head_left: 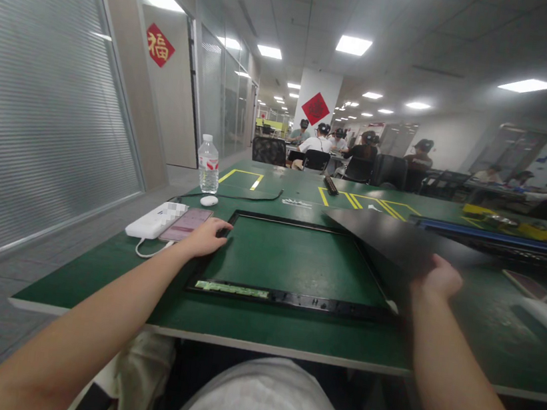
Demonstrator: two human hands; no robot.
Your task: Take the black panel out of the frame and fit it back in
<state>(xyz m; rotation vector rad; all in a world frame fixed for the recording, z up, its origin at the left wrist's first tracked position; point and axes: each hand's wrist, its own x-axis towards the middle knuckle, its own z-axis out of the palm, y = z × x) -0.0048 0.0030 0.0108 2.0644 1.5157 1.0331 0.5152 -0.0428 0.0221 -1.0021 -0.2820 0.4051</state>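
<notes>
A black rectangular frame lies flat on the green table, its inside showing bare tabletop. A green circuit strip sits along the near left part of its rim. My left hand rests at the frame's left side, fingers curled over the rim. To the right, my right hand grips the near edge of a thin dark flat panel. The panel is tilted and covers the frame's far right corner; motion blurs it somewhat. Most of my right fingers are hidden beneath the panel.
Left of the frame are a white power bank, a phone, a white oval case and a water bottle. Yellow tape marks the far tabletop. A long blue-edged part lies at right. Several people sit beyond.
</notes>
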